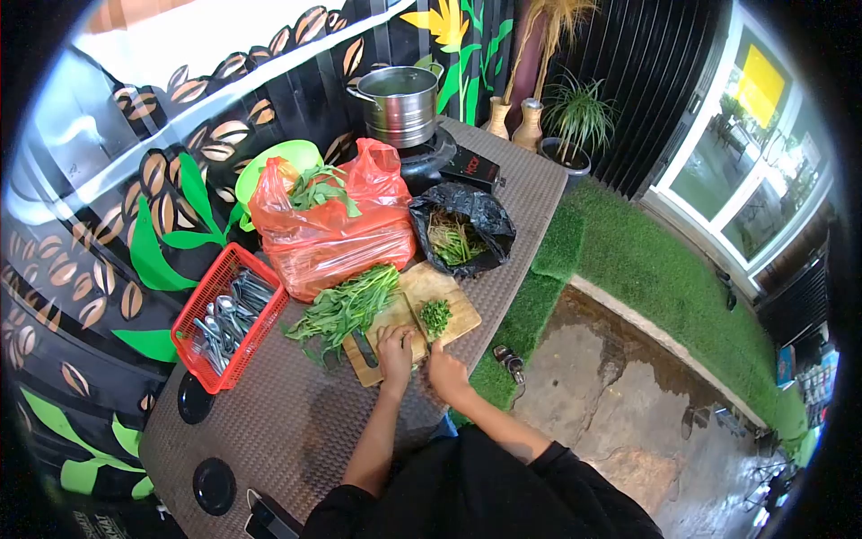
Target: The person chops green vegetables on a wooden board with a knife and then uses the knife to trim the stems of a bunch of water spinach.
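A wooden cutting board lies on the table before me, with a small heap of chopped greens on its right half. My right hand is closed at the board's near edge, around what looks like a knife; its thin blade points away from me across the board, and its handle is hidden. Just left of it, my left hand presses down on the board with bent fingers; whatever is under them is hidden. A bunch of long leafy greens lies over the board's left side, beyond my left hand.
Red plastic bags and a black bag of stems stand behind the board. Left is a red basket of cutlery. A steel pot sits on a stove at the far end. The table edge runs along the right.
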Action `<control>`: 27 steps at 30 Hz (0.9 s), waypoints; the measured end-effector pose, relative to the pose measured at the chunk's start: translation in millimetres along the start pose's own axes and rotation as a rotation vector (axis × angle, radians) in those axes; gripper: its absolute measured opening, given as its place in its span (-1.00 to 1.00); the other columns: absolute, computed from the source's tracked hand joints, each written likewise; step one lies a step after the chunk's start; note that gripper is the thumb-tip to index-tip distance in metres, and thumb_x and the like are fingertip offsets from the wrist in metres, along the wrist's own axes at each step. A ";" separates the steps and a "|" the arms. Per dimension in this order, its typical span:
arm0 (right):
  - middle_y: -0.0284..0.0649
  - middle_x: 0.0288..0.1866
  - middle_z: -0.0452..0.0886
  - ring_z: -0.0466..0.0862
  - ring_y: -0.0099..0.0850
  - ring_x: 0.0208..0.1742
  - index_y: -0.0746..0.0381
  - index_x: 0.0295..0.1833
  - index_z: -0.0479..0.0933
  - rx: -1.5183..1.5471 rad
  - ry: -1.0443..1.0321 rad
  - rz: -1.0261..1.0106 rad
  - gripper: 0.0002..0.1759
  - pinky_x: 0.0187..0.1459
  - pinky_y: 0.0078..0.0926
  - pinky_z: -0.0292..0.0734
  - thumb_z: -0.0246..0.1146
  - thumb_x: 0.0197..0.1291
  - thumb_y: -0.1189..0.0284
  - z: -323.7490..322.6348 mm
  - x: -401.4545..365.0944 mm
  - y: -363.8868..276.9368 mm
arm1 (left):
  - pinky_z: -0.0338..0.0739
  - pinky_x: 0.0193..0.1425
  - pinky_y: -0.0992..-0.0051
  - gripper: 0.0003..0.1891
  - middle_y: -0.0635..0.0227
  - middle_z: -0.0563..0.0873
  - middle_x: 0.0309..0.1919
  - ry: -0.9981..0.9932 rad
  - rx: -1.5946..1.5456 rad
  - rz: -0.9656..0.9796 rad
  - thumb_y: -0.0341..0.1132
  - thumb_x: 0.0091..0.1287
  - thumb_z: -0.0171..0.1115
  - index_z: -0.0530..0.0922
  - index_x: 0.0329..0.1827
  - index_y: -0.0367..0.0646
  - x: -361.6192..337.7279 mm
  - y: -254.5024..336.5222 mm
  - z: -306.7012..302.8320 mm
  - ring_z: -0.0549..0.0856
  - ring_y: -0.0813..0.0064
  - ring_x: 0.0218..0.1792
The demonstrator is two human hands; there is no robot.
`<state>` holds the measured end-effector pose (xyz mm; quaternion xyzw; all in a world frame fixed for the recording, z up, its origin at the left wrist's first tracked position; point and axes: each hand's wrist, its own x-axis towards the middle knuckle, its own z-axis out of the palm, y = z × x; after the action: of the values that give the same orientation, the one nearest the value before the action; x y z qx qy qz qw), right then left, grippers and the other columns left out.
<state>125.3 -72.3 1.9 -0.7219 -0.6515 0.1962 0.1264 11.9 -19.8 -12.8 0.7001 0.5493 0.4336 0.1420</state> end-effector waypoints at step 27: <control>0.18 -0.30 0.62 0.67 0.05 -0.24 0.35 0.00 0.23 0.051 -0.114 0.085 -0.71 -0.27 -0.04 0.59 -0.02 0.25 0.39 -8.8 -9.1 -1.7 | 0.49 -0.14 0.29 -0.80 0.20 0.60 -0.30 -0.026 -0.142 -0.039 -0.50 0.18 0.20 0.45 -0.14 -0.23 -4.9 -2.6 1.1 0.60 0.20 -0.21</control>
<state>127.1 -80.4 11.6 -0.7331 -0.6212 0.2587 0.0993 10.9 -22.9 -17.4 0.6828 0.5288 0.4597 0.2069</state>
